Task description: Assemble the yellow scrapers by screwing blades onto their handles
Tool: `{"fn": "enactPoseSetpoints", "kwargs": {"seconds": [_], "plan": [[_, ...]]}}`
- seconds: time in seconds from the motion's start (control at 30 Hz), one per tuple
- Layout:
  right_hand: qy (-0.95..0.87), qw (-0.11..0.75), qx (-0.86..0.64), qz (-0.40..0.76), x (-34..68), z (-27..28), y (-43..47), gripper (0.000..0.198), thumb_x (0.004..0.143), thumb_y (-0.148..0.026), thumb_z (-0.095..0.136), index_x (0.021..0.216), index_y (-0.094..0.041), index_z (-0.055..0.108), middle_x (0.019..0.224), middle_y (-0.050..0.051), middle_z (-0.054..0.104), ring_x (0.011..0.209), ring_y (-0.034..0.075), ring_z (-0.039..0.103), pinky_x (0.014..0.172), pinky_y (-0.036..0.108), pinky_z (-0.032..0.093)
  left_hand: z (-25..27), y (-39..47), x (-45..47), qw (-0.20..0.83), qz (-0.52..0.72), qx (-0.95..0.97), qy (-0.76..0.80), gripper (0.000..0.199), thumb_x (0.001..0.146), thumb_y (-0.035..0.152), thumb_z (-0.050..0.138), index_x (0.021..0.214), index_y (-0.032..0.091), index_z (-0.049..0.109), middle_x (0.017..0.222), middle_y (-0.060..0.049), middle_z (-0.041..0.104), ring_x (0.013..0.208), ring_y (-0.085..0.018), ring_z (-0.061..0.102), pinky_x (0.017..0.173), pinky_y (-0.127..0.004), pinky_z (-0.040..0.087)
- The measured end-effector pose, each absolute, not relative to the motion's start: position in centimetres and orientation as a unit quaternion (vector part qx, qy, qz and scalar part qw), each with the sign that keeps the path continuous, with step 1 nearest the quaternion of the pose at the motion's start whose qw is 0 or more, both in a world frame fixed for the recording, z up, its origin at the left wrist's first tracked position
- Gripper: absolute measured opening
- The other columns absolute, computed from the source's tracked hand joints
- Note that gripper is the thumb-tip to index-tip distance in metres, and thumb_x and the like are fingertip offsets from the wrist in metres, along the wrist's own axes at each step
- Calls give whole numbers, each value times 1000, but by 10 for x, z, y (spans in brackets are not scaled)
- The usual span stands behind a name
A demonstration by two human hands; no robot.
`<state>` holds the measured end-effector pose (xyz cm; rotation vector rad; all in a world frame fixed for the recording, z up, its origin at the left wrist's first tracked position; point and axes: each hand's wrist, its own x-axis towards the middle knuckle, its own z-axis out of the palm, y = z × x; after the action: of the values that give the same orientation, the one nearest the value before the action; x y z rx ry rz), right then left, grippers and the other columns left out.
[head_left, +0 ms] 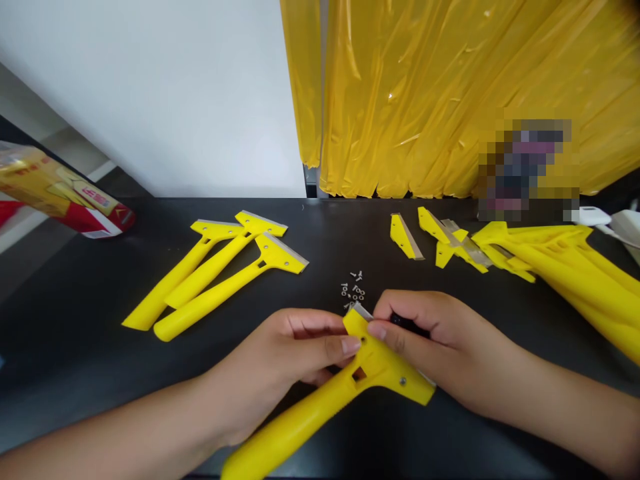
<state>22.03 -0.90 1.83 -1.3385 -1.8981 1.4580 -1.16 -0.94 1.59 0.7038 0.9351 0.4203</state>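
A yellow scraper (310,417) with a metal blade edge slants across the front of the table, its handle toward me. My left hand (295,353) pinches its head near a hole with no screw showing; a screw (403,381) sits at the other end of the head. My right hand (445,333) grips the blade side of the same head between thumb and fingers. A black object (410,325) shows partly under the right fingers; its kind is hidden. Just beyond the scraper head lie several small screws and nuts (356,291).
Three yellow scrapers (215,273) lie at the left. Loose yellow head plates (404,237) and blades lie back right, beside a pile of yellow handles (565,267). A snack bag (60,193) stands at the left edge. A white panel (190,100) and yellow plastic sheeting (400,100) close off the back.
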Motion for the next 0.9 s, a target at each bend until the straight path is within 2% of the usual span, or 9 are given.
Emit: {"fn": "enactPoseSetpoints", "kwargs": {"seconds": [0.1,0.17,0.27,0.37,0.47,0.57,0.63,0.77,0.9], "plan": [[-695,211,-468,503,219,17,-11,33,107,-42,53,81,-22,59,70,-5,58,62,10,49,54,21,38,15,-11,-11,838,198,297,413,20,95,35,77,104,17,82,98,-9,81,89,-20,78,82,-29,63],[-701,211,-466,496,218,16,-12,32,107,-40,53,81,-23,60,71,-5,61,63,10,52,55,21,40,14,-13,-10,840,199,292,411,22,96,34,76,109,18,81,104,-11,82,95,-23,80,78,-28,64],[-690,225,-480,492,220,14,-7,24,104,-38,59,86,-24,66,73,-5,65,64,11,55,55,22,42,13,-13,-9,831,207,303,418,22,97,34,75,110,17,81,105,-12,82,89,-22,80,68,-24,62],[-663,297,-497,474,233,12,6,16,102,-40,65,98,-28,74,88,-2,73,76,14,64,65,24,50,13,-9,-10,818,237,303,428,21,98,34,74,108,17,81,100,-12,83,85,-21,80,65,-23,62],[-654,408,-492,405,249,13,22,25,104,-48,62,100,-31,80,103,0,74,87,16,66,75,28,52,14,-1,-13,794,297,292,442,15,96,31,76,103,19,80,99,-9,83,84,-22,81,62,-24,64],[-654,445,-520,321,256,11,32,35,105,-53,59,94,-29,82,90,2,72,77,17,62,70,31,50,16,6,-15,767,334,292,462,10,94,25,78,102,20,78,100,-7,82,83,-22,81,61,-23,64],[-641,462,-527,313,252,6,34,34,104,-51,62,89,-27,80,78,1,68,69,15,60,66,30,49,17,10,-15,753,352,291,475,7,93,22,79,100,19,77,99,-6,82,81,-21,81,61,-22,64],[-578,534,-474,394,235,-17,31,21,101,-42,69,92,-25,74,83,0,68,74,15,64,70,29,53,14,15,-15,722,406,271,491,7,92,20,80,93,19,73,91,-2,77,80,-22,81,58,-20,64],[-547,561,-451,429,226,-28,29,19,105,-37,64,92,-23,68,82,-1,64,73,13,63,71,27,52,11,19,-17,699,451,245,498,8,94,22,77,100,21,72,101,0,74,84,-22,82,63,-23,67]]}}
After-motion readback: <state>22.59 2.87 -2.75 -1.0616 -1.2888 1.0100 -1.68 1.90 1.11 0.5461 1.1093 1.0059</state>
